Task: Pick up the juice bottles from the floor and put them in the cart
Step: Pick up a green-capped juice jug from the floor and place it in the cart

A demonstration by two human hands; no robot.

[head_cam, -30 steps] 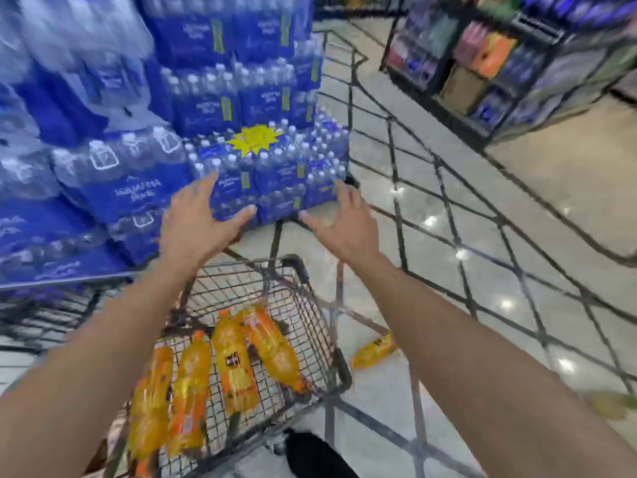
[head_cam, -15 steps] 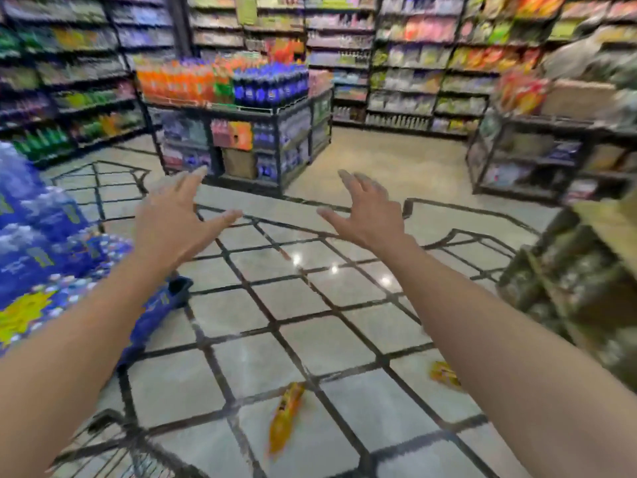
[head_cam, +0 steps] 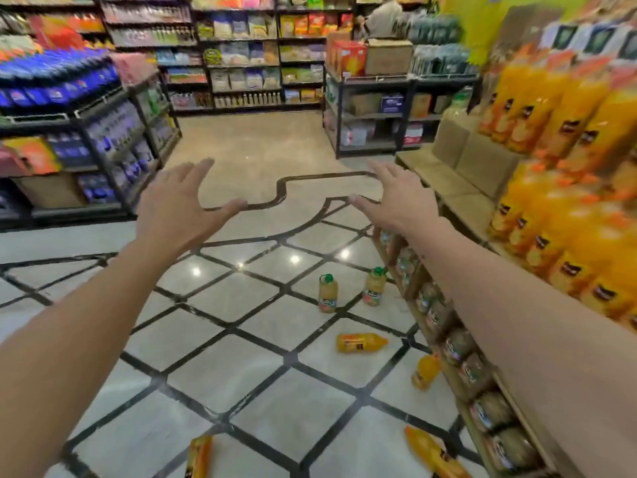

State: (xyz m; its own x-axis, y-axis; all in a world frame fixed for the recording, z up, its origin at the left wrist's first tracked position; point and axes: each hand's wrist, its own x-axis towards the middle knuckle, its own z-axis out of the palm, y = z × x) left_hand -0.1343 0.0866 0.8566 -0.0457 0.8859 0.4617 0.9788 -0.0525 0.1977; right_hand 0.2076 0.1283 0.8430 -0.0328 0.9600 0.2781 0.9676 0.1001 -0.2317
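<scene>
Several orange juice bottles lie on the tiled floor: one on its side in the middle right (head_cam: 360, 342), one against the shelf base (head_cam: 425, 371), one at the bottom edge (head_cam: 199, 457) and one at the bottom right (head_cam: 435, 453). Two pale juice bottles with green caps stand upright further off (head_cam: 327, 293) (head_cam: 375, 286). My left hand (head_cam: 179, 208) and my right hand (head_cam: 401, 200) are stretched out in front of me at chest height, fingers spread, holding nothing. The cart is out of view.
A wooden display (head_cam: 475, 367) with jars and stacked orange juice bottles (head_cam: 568, 174) runs along the right. A black rack of blue bottles (head_cam: 79, 108) stands at the left. Shelves line the back, with a person (head_cam: 384, 17) near them.
My view has swung right, away from the cart and the water packs, towards the juice display. More bottles on the floor have come into view. Both hands stay open and raised.
</scene>
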